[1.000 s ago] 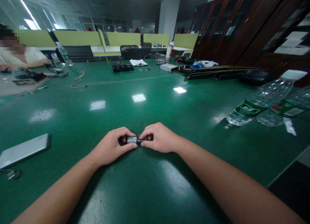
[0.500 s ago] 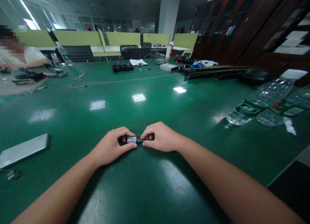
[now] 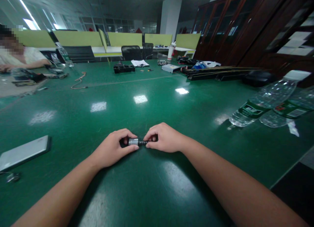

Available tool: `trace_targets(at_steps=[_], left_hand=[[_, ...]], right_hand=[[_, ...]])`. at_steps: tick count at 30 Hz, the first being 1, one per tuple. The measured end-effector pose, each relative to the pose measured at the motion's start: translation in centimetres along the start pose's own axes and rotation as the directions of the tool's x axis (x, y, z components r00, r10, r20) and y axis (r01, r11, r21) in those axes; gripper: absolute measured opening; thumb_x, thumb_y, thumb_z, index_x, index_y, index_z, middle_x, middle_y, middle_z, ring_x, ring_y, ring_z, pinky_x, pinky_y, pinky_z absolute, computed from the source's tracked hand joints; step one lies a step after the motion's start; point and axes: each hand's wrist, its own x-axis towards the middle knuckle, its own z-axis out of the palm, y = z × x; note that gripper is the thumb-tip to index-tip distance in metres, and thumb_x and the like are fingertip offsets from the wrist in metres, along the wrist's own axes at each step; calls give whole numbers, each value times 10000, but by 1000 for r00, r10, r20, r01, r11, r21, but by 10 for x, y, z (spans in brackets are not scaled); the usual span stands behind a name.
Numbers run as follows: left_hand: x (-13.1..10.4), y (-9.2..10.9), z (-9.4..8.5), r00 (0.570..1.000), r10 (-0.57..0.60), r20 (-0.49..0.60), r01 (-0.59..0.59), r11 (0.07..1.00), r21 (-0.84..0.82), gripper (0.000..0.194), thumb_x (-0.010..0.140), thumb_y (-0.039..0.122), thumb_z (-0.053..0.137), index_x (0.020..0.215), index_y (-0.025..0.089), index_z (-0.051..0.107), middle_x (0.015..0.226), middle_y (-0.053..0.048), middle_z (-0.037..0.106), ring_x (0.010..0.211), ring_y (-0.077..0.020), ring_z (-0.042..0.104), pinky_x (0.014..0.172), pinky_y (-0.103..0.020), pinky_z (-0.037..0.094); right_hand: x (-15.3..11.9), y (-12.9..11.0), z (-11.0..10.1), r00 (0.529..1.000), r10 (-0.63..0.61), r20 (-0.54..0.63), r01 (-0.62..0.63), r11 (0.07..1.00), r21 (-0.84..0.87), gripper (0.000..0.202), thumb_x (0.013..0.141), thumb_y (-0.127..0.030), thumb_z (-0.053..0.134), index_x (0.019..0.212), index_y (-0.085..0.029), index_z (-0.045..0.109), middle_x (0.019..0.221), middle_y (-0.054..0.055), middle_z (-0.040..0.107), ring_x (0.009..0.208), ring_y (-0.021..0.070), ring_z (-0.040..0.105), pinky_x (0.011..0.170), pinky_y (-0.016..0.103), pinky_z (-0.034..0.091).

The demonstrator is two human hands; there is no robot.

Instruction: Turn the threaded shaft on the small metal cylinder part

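A short silver cylinder lies level just over or on the green table, and I cannot tell which. My left hand is closed around it, thumb in front and fingers behind. Out of its right end comes a thin black ribbed rod. The fingertips of my right hand pinch the rod's right part, which they hide. A bit of the rod shows between the two hands.
Two clear water bottles stand at the right. At the left lies a flat silver device with a small metal piece near it. Black rails and a black tray lie farther back. Another person sits at far left.
My right hand has shifted slightly right along the black ribbed rod, so more of it shows. The left hand and the silver cylinder have stayed in place.
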Motion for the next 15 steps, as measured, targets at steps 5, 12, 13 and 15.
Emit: trace_targets(at_steps=[5, 12, 13, 15], left_hand=[[0, 0, 0, 1000, -3, 0, 3, 1000, 13, 252, 838, 422, 677, 970, 208, 682, 874, -9, 666, 779, -175, 595, 706, -286, 452], [0, 1, 0, 1000, 2, -10, -2, 1000, 17, 267, 838, 441, 668, 952, 200, 678, 868, -18, 671, 774, -179, 598, 697, -285, 455], [0, 1, 0, 1000, 0, -11, 0, 1000, 19, 270, 837, 445, 668, 950, 200, 678, 866, -19, 671, 774, -180, 598, 698, -287, 455], [-1, 2, -1, 1000, -5, -12, 5, 1000, 22, 273, 834, 449, 671, 942, 198, 677, 859, -20, 670, 773, -183, 599, 699, -291, 456]], right_hand=[[-1, 2, -4, 1000, 13, 13, -13, 1000, -1, 158, 764, -177, 716, 911, -169, 774, 789, 17, 709, 685, 103, 611, 630, 209, 432], [-2, 4, -6, 1000, 22, 13, -22, 999, 24, 147, 762, -172, 712, 897, -169, 767, 791, 17, 708, 684, 105, 610, 626, 211, 433], [-2, 5, -6, 1000, 23, 12, -23, 999, 26, 147, 760, -170, 712, 897, -168, 767, 790, 18, 707, 683, 106, 610, 625, 212, 433], [-3, 6, -6, 1000, 25, 11, -25, 999, 29, 149, 757, -172, 713, 895, -167, 767, 792, 19, 708, 685, 108, 611, 626, 214, 436]])
